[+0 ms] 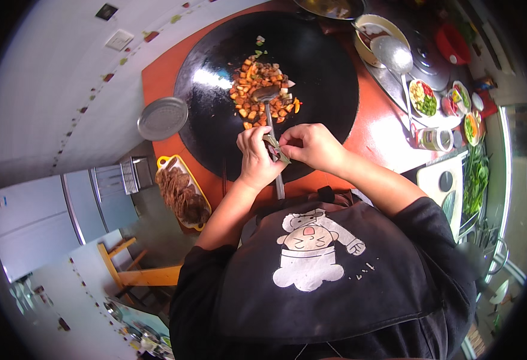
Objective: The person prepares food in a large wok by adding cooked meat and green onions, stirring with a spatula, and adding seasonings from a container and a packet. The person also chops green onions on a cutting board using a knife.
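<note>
Over the near part of a big black wok (326, 85), my left hand (259, 157) holds a small green seasoning packet (274, 150) upright. My right hand (310, 145) pinches the packet's right edge between thumb and fingers. Diced browned food (254, 81) with some green and orange pieces lies in the middle of the wok. A metal spatula (270, 117) rests with its blade on the food, its handle running towards me beneath the hands. Whether the packet is torn cannot be told.
Sliced meat fills a yellow-rimmed dish (206, 198) at left, below a round grey metal lid or plate (163, 119). At right stand a cream pot (382, 22) with a large metal ladle (394, 54), a plate of chopped vegetables (422, 98) and a glass jar (434, 139).
</note>
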Demonstrator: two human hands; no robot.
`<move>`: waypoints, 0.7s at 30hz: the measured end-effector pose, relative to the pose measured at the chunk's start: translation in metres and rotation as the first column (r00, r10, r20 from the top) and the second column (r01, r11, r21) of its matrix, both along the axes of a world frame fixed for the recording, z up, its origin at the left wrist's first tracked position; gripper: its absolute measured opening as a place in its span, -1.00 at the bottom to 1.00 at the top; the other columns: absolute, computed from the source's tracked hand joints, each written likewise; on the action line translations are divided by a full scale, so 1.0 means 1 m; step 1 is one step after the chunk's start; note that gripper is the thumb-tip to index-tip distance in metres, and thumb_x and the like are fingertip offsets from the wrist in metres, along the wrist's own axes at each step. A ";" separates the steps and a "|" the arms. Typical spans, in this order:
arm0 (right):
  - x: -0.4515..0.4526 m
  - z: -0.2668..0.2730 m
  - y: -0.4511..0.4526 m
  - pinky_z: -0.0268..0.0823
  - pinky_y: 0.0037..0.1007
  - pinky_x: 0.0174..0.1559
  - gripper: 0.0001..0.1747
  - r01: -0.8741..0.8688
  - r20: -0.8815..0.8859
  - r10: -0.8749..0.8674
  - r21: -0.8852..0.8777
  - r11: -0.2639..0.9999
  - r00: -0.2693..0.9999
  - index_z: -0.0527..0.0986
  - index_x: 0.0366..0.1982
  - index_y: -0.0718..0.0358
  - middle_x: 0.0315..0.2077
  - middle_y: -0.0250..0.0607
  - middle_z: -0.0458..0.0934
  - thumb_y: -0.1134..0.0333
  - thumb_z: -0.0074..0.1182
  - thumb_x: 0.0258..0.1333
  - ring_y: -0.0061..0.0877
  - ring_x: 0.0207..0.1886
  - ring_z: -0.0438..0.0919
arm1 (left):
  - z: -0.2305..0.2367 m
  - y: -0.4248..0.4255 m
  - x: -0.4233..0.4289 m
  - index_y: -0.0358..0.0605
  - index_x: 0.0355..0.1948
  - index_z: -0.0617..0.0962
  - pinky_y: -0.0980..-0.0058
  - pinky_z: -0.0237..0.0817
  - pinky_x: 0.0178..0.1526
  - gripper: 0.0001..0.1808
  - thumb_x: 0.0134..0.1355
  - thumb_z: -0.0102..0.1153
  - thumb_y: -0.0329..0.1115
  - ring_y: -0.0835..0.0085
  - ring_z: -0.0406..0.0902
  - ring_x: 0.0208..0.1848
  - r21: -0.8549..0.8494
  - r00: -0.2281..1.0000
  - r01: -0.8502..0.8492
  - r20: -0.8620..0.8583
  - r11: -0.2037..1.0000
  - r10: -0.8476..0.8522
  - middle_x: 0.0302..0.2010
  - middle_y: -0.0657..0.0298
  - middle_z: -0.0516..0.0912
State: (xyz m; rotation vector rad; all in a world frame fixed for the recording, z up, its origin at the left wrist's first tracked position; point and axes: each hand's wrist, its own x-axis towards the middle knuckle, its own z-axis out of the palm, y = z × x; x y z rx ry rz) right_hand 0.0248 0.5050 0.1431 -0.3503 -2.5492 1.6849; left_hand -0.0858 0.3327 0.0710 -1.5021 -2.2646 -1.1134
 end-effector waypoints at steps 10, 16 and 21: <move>-0.009 0.026 -0.050 0.58 -0.40 -0.23 -0.86 -0.105 0.113 0.120 -0.130 0.986 0.986 0.73 -0.26 0.28 -0.46 -0.22 0.75 0.35 0.31 0.32 -0.52 -0.38 0.76 | 0.025 -0.055 0.014 -0.13 0.18 0.32 0.00 0.25 0.15 0.00 -0.24 0.71 -0.24 -0.05 0.42 0.05 0.071 0.990 -0.136 -0.039 0.988 0.139 0.03 0.00 0.44; -0.002 0.019 -0.065 0.61 -0.48 -0.22 -0.90 -0.094 0.128 0.146 -0.343 0.935 0.981 0.71 -0.24 0.30 -0.42 -0.34 0.74 0.42 0.27 0.38 -0.65 -0.35 0.73 | 0.033 -0.068 0.022 -0.11 0.16 0.28 0.02 0.28 0.15 0.05 -0.27 0.78 -0.20 -0.03 0.41 0.06 0.108 0.994 -0.092 -0.042 0.990 0.097 0.05 -0.01 0.40; 0.003 0.023 -0.071 0.62 -0.49 -0.21 -0.89 -0.094 0.150 0.164 -0.392 0.915 0.975 0.70 -0.24 0.31 -0.41 -0.39 0.73 0.43 0.25 0.41 -0.68 -0.33 0.72 | 0.022 -0.074 0.022 -0.06 0.18 0.28 0.01 0.22 0.15 0.11 -0.31 0.80 -0.10 0.03 0.41 0.07 0.183 0.999 -0.037 0.008 0.982 0.036 0.05 0.07 0.39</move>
